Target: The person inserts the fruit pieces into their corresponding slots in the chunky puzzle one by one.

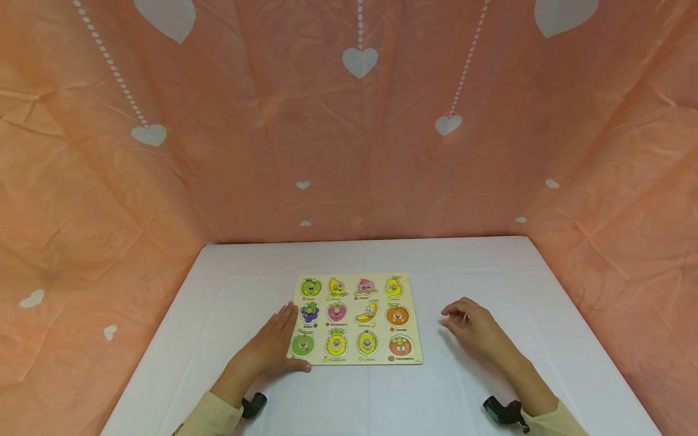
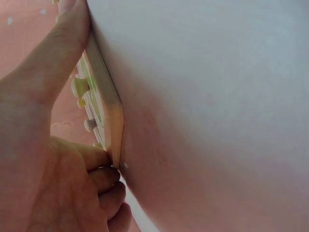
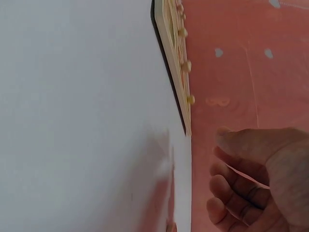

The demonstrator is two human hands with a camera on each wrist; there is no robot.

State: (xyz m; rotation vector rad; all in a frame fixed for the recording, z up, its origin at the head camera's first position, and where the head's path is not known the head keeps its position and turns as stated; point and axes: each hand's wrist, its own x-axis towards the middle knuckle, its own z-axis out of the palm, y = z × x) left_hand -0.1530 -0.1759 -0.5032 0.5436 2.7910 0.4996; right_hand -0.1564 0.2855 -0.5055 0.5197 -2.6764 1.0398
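Observation:
A wooden fruit puzzle board (image 1: 351, 330) lies flat on the white table, with several knobbed fruit pieces seated in it. Along its left edge rest the fingers of my left hand (image 1: 271, 344), fairly straight, while the thumb touches the front edge near the lower left corner. In the left wrist view, the board's edge (image 2: 105, 92) shows between thumb and fingertips. My right hand (image 1: 473, 325) hovers above the table, right of the board and apart from it. Its fingers are loosely bent and hold nothing. The right wrist view shows the thumb and fingertips (image 3: 219, 186) facing the board's side.
The white tabletop (image 1: 463, 266) surrounds the board. An orange cloth with white hearts (image 1: 360, 151) stands behind the table and along both sides. A dark wrist camera (image 1: 253, 406) sits at the left sleeve, another wrist camera (image 1: 501, 412) at the right.

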